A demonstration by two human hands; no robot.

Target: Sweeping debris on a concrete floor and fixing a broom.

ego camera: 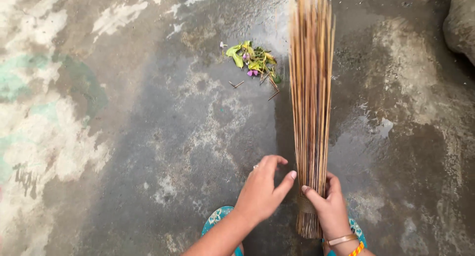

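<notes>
My right hand [330, 206] is clamped around the stick broom [310, 102] near its bound butt end, where a band cinches the thin ribs tight; that is the firm place to take it. My left hand [261, 190] hovers just beside it, fingers spread, gripping nothing. I judge the bundle light and dry, stiff at the tie, springy and loose toward the splayed tips, which lie out across the wet, patchy concrete floor [163, 137]. Near the tips sits a small heap of leaves and petals [252, 60].
</notes>
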